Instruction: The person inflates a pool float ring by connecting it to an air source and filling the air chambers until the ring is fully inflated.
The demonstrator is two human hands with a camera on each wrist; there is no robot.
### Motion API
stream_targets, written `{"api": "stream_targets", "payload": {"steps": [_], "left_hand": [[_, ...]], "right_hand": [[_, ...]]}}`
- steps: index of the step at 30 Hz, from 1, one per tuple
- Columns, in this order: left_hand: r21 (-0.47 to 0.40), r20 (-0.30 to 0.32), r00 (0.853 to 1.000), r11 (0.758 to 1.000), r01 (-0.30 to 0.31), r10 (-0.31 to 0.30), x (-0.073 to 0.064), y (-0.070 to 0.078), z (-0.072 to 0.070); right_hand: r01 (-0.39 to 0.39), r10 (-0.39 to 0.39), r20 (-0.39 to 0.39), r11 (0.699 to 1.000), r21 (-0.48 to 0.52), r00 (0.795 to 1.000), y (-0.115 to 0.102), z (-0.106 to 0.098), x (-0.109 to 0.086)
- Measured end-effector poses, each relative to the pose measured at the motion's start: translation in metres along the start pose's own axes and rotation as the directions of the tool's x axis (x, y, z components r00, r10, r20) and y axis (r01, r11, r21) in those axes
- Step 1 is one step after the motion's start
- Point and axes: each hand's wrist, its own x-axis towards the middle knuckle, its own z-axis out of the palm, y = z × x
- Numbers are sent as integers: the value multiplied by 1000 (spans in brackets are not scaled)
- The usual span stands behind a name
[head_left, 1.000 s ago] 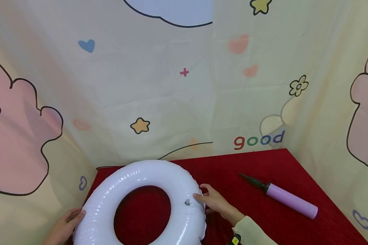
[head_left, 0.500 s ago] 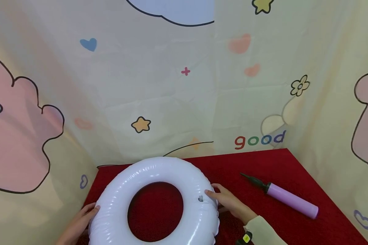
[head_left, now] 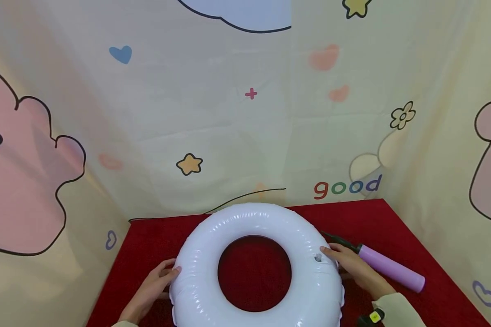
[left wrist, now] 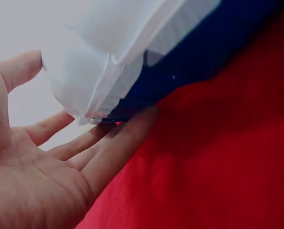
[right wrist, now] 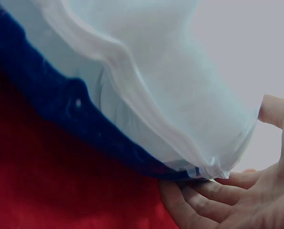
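A white inflatable swim ring point(head_left: 200, 259), dark blue underneath in both wrist views, is held between my two hands. My left hand point(head_left: 151, 286) grips its left side, thumb on the outer wall and fingers point(left wrist: 127, 148) beneath the blue underside. On the opposite side my right hand point(head_left: 353, 265) grips the ring the same way, its thumb close to a small clear valve point(head_left: 318, 257) on the top face. In the right wrist view, the fingers point(right wrist: 208, 200) reach under the seam. The front part of the ring is cut off by the head view's lower edge.
A hand pump point(head_left: 390, 268) with a purple barrel and dark nozzle lies right of the ring, its nozzle partly behind my right hand. Red cloth point(head_left: 147, 240) covers the table. A printed curtain point(head_left: 237, 136) stands behind and on both sides.
Both hands have carried the swim ring to the right and slightly away, nearer the pump, which stays put. The grip on both sides looks the same. The head view has shifted slightly.
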Motion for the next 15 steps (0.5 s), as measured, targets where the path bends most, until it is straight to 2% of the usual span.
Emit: {"api": "stream_targets", "payload": {"steps": [4, 8, 11, 15], "left_hand": [[-36, 34, 999, 999, 21, -20, 3, 3, 15], [-30, 45, 999, 999, 29, -28, 7, 8, 20], [-47, 31, 999, 999, -9, 11, 9, 16, 20], [-118, 30, 996, 989, -83, 88, 7, 32, 13]], "right_hand": [[-12, 12, 8, 1000, 9, 1000, 7, -17, -3], [-2, 2, 16, 1000, 12, 1000, 10, -25, -4], [37, -37, -1, 999, 17, 999, 6, -31, -6], [128, -128, -27, 992, 15, 991, -11, -42, -18]]}}
